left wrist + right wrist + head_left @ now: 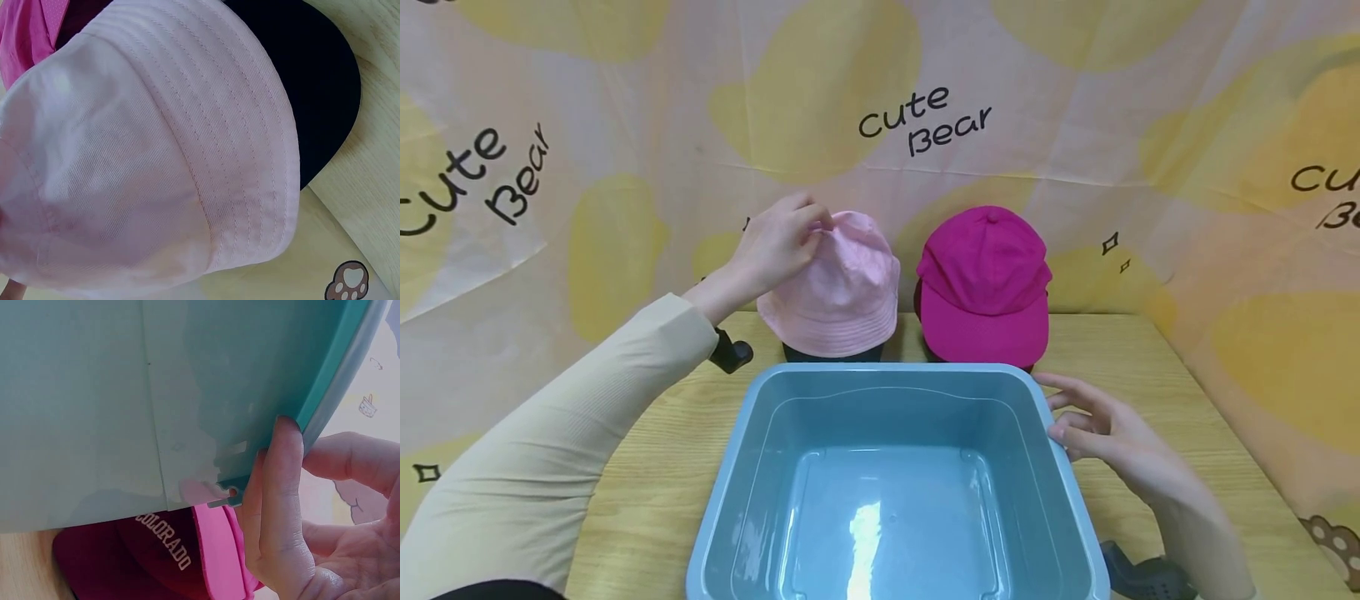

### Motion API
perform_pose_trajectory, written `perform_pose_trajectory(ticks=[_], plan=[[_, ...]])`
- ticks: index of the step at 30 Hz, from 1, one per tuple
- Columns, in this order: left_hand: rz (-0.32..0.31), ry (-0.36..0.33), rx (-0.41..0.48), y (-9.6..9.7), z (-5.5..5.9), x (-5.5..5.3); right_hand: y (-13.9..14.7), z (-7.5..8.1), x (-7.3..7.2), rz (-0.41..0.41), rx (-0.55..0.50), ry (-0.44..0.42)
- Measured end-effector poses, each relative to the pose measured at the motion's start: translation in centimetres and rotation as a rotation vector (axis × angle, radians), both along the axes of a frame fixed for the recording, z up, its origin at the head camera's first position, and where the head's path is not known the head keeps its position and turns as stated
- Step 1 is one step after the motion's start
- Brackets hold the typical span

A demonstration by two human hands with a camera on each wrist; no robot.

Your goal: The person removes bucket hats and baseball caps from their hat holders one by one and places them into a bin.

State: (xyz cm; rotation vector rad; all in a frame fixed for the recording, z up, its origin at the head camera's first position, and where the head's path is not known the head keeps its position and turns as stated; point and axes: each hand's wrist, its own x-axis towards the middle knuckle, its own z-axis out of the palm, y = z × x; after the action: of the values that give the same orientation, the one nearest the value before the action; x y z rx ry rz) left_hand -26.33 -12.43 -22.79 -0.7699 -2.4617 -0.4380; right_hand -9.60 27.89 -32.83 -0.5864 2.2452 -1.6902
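My left hand (778, 242) is at the top of a pale pink bucket hat (835, 287), pinching its crown. The hat's stitched brim fills much of the left wrist view, with a black cap brim (328, 87) sticking out beneath it. My right hand (1116, 433) holds the right rim of a light blue plastic basin (887, 372) near its far corner. In the right wrist view its fingers (284, 494) lie against the basin's outer wall (94, 419), the thumb at the rim. Nothing lies in the visible part of the basin.
A magenta baseball cap (985, 267) stands right of the bucket hat, behind the basin. Under it is a dark maroon cap (125, 565) lettered "COLORADO". A printed cloth (1075, 125) hangs behind the wooden table (647, 492).
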Motion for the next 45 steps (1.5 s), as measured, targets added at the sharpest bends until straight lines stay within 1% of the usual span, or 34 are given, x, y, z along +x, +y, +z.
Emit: perform_pose_trajectory(ticks=[9, 15, 20, 22, 27, 30, 35, 40, 45], plan=[[0.019, 0.006, 0.066, -0.1, 0.3, -0.4, 0.0, -0.1, -0.1, 0.0, -0.004, -0.002], [0.013, 0.007, 0.096, -0.2, 0.6, -0.3, 0.0, -0.2, -0.1, 0.002, -0.014, -0.001], [0.012, 0.025, 0.115, -0.4, 0.8, -0.3, 0.0, -0.3, 0.0, 0.004, -0.012, -0.006], [0.009, 0.03, 0.119, -0.4, 1.0, -0.2, 0.0, -0.3, 0.0, -0.002, -0.01, -0.009], [0.007, 0.046, 0.12, -0.4, 1.5, -0.2, 0.1, -0.3, 0.0, 0.018, -0.034, 0.007], [0.003, 0.069, 0.122, -0.4, 1.9, 0.0, 0.1, -0.3, -0.1, 0.024, -0.038, 0.016], [-0.006, 0.094, 0.136, -0.5, 2.5, 0.6, 0.0, -0.2, -0.1, 0.013, -0.016, 0.016], [-0.016, 0.097, 0.152, -0.3, 3.3, 1.2, -0.1, -0.2, -0.1, 0.012, -0.014, 0.018], [-0.019, 0.092, 0.145, -0.1, 3.8, 1.6, -0.2, -0.3, -0.1, 0.007, -0.013, 0.013]])
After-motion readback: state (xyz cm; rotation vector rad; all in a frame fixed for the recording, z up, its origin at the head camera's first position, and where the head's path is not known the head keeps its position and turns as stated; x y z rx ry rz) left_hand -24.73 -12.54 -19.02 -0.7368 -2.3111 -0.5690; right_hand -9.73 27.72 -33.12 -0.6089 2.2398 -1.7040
